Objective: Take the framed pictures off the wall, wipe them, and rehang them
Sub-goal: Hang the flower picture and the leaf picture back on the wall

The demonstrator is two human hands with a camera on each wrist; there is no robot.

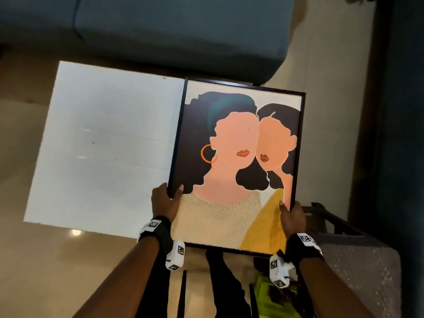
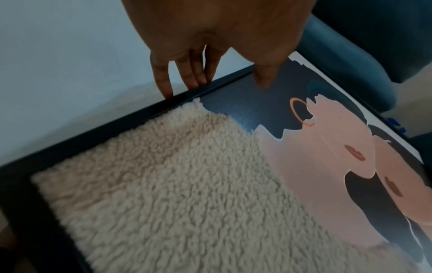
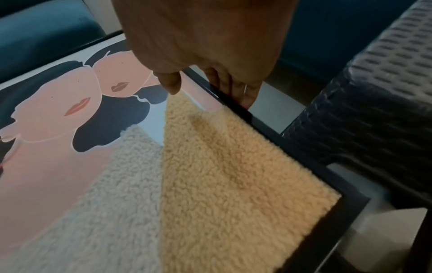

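Note:
A black-framed picture [image 1: 236, 157] of two faceless figures, with cream and yellow fleece patches, hangs in the air between both hands, face up. My left hand [image 1: 166, 198] grips its left edge low down, thumb on the glass and fingers [image 2: 182, 77] wrapped under the frame [image 2: 117, 120]. My right hand [image 1: 291, 214] grips the right edge the same way, thumb [image 3: 170, 83] on the front and fingers behind the frame [image 3: 268, 129]. The picture [image 3: 117, 147] overlaps the right side of a white table.
A white table [image 1: 103, 145] lies below to the left. A blue-grey sofa [image 1: 160, 31] runs along the top. A dark woven chair [image 1: 362, 260] stands close at the right, and a green item [image 1: 273, 301] lies on the beige floor [image 1: 46, 271] below the picture.

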